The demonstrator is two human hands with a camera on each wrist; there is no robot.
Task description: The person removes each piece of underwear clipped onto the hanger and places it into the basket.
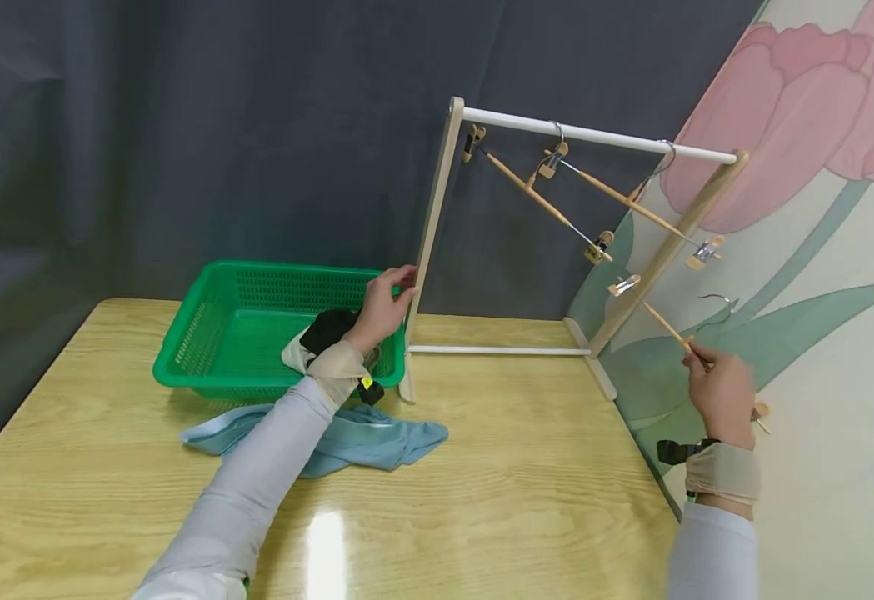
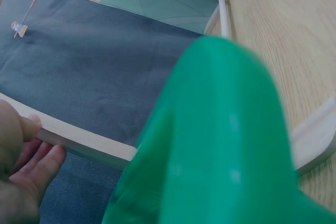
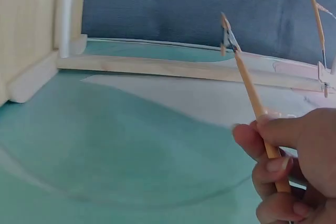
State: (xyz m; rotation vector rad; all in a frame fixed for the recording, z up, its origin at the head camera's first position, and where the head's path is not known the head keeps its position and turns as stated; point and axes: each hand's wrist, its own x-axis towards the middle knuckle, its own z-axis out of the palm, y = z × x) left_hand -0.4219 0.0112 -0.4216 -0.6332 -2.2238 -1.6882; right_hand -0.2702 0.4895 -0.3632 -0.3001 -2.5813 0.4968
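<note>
My left hand (image 1: 382,310) pinches the left wooden post (image 1: 437,196) of a small clothes rack, thumb on one side and fingers on the other in the left wrist view. In my right hand (image 1: 723,393), held right of the rack, is a wooden clip hanger (image 3: 252,90), gripped by its bar. Its metal hook (image 1: 721,298) points up, and a clip (image 1: 624,286) shows at its far end. Two similar clip hangers, one left (image 1: 526,187) and one right (image 1: 624,198), hang from the rack's white top rail (image 1: 511,119).
Left of the rack stands a green plastic basket (image 1: 215,333) holding black and white cloth (image 1: 329,331). A blue garment (image 1: 384,437) lies crumpled on the wooden table (image 1: 519,508) before it. A dark curtain (image 1: 294,133) hangs behind; a flower-painted wall (image 1: 841,417) borders the right.
</note>
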